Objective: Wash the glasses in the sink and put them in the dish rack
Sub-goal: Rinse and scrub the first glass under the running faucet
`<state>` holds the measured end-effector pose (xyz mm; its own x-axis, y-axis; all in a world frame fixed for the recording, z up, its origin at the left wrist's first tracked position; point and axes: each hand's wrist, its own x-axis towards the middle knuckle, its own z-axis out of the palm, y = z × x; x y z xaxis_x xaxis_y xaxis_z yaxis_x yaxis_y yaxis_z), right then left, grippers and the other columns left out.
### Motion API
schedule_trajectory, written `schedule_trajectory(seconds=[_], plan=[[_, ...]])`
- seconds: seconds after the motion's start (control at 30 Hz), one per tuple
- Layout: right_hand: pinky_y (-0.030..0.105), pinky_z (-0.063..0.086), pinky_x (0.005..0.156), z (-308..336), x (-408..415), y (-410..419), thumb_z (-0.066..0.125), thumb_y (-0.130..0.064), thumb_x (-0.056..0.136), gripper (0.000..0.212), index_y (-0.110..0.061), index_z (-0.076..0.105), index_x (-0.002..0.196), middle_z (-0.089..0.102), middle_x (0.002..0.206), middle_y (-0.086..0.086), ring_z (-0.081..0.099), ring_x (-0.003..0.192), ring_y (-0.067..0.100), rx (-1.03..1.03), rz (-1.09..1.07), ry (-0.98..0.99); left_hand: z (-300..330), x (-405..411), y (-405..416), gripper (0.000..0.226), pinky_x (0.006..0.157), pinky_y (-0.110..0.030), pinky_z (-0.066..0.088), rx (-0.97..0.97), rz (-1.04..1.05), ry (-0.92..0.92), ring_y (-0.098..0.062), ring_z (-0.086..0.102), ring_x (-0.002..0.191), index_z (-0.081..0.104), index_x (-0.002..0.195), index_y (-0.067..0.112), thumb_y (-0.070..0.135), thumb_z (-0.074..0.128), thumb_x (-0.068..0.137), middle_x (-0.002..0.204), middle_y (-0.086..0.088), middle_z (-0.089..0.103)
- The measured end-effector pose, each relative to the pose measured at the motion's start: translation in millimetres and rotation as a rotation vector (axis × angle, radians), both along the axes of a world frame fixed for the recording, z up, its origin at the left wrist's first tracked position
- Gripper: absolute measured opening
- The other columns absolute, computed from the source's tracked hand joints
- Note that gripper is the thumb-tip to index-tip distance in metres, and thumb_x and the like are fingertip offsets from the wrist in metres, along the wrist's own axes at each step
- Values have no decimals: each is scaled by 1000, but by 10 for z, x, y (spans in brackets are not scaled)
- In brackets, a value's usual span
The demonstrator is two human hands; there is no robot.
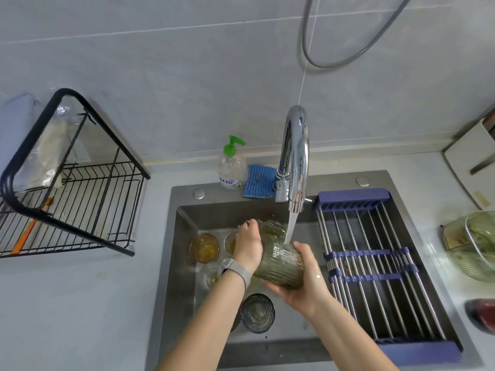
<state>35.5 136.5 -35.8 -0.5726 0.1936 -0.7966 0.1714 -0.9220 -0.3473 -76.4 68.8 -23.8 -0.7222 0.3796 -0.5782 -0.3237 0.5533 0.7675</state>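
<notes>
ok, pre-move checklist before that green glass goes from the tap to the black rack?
1. Grip on the green ribbed glass: ok. The right hand cups it from below and the left hand is at its mouth.
2. Rinse: ok. Water from the tap is running onto the glass.
3. Glass clean inside: cannot tell, the left hand covers the opening.
4. Space in the black dish rack: ok. The wire floor shows bare room, with an orange utensil at its left.
5. Hands dry enough to carry: not ok, the right hand is visibly wet.
6. Glasses left in the sink: not ok, an amber glass and a dark glass are waiting.
</notes>
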Motion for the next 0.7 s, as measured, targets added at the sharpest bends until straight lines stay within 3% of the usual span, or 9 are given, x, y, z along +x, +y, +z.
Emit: schedule_trajectory(seconds=[0.07, 0.17, 0.23, 0.37, 0.43, 0.47, 0.53, 0.63, 0.7], plan=[[39, 60, 64, -22, 26, 44, 60, -48, 84, 43, -12, 67, 105, 73, 92, 12, 67, 90, 31, -59, -35, -63, 44, 202, 67, 57, 117, -39, 19, -229, -166, 99, -29, 20, 146, 22, 152, 4, 36, 24, 105, 160, -14, 19], [42, 54, 91, -83, 80, 100, 57, -55, 81, 62, -9, 67, 122, 70, 115, 14, 64, 110, 32, -140, -83, -89, 94, 536, 166, 63, 122, -36, 6, -193, -390, 311, -25, 2, 151, 8, 153, 1, 39, 21, 105, 162, -8, -2], [40, 55, 88, -117, 142, 104, 62, -52, 80, 58, -9, 68, 119, 72, 107, 13, 69, 99, 30, -142, -97, -94, 54, 363, 217, 55, 117, -36, 20, -148, -339, 145, -30, 23, 146, 27, 147, -1, 35, 21, 106, 158, -16, 22], [41, 60, 67, -126, 220, 89, 61, -48, 85, 42, -9, 69, 100, 73, 89, 15, 71, 76, 29, -83, -10, -47, 80, 105, 154, 56, 98, -36, 38, -167, -196, -159, -30, 57, 115, 55, 130, 4, 42, 22, 105, 115, -21, 63], [40, 61, 57, -116, 205, 119, 58, -46, 88, 43, -7, 67, 103, 74, 89, 16, 72, 76, 30, -22, 17, -26, 123, 206, 89, 53, 79, -32, 41, -122, -242, -116, -20, 58, 71, 63, 93, 11, 47, 26, 104, 64, -4, 56], [41, 61, 59, -108, 198, 132, 58, -45, 88, 43, -7, 67, 105, 75, 91, 16, 72, 80, 31, 20, 24, -13, 111, 250, 56, 47, 74, -30, 42, -67, -231, -104, -13, 55, 63, 61, 81, 15, 46, 34, 103, 61, 3, 53], [51, 59, 80, -149, 202, 155, 66, -45, 81, 48, -9, 66, 113, 74, 101, 17, 70, 95, 34, 121, 30, 5, 104, 254, -14, 21, 79, -31, 53, 75, -168, -295, -12, 66, 80, 67, 91, 21, 41, 60, 93, 82, 1, 69], [51, 56, 83, -129, 215, 160, 65, -43, 79, 49, -12, 66, 118, 71, 112, 17, 68, 103, 33, 254, 79, 66, 70, 146, -161, 58, 89, -46, 56, 228, -177, -592, -28, 69, 105, 64, 123, 20, 35, 82, 70, 113, -11, 72], [42, 57, 76, -101, 176, 165, 66, -35, 88, 33, -14, 69, 113, 74, 104, 11, 70, 96, 28, 407, 135, 15, 55, 155, -176, 71, 91, -42, 55, 199, -173, -503, -23, 68, 106, 60, 128, 21, 41, 84, 64, 118, -3, 69]])
